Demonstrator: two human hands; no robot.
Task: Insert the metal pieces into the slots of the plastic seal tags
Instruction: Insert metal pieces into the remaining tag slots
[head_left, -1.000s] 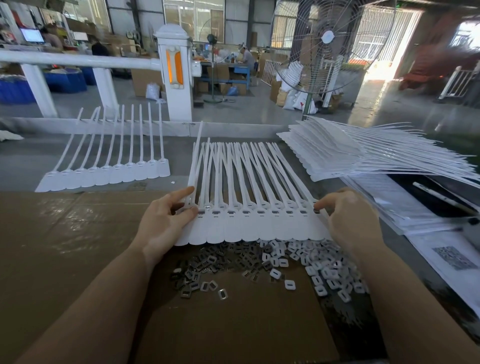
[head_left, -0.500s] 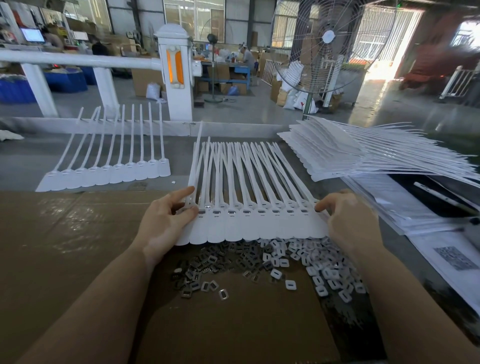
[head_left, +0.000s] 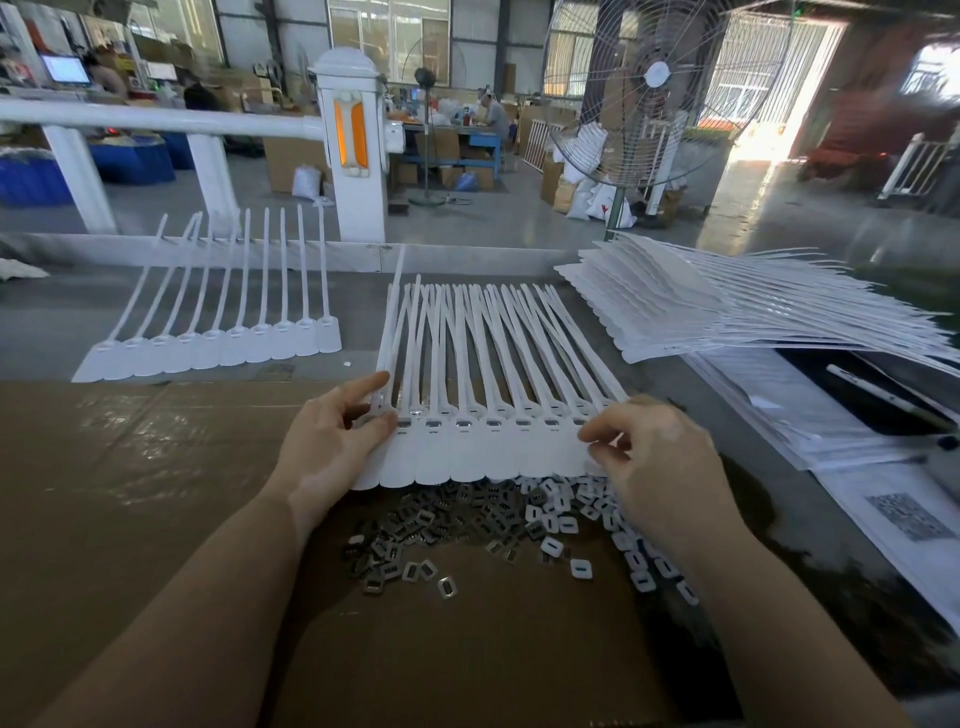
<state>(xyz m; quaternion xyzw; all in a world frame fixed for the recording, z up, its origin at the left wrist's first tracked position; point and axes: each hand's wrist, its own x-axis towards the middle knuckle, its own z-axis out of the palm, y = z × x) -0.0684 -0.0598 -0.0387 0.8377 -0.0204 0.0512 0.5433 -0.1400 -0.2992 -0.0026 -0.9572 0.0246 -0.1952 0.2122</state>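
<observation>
right hand (head_left: 660, 457) shifted inward | both hands pinch seal tags (head_left: 488, 447) | left hand (head_left: 332, 441) at row's end

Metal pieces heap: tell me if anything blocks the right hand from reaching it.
Nothing visible does. The metal pieces lie loose on the cardboard just below the strip of seal tags. The right hand holds that strip's right end, right beside the heap.

You are in a factory hall: a concrete floor (head_left: 519, 228), a big standing fan (head_left: 652, 98), stacked cardboard boxes (head_left: 291, 156), sacks (head_left: 597, 200), another worker at a far bench (head_left: 452, 140), and piles of white plastic tags (head_left: 727, 312) on your worktable (head_left: 104, 467).
</observation>
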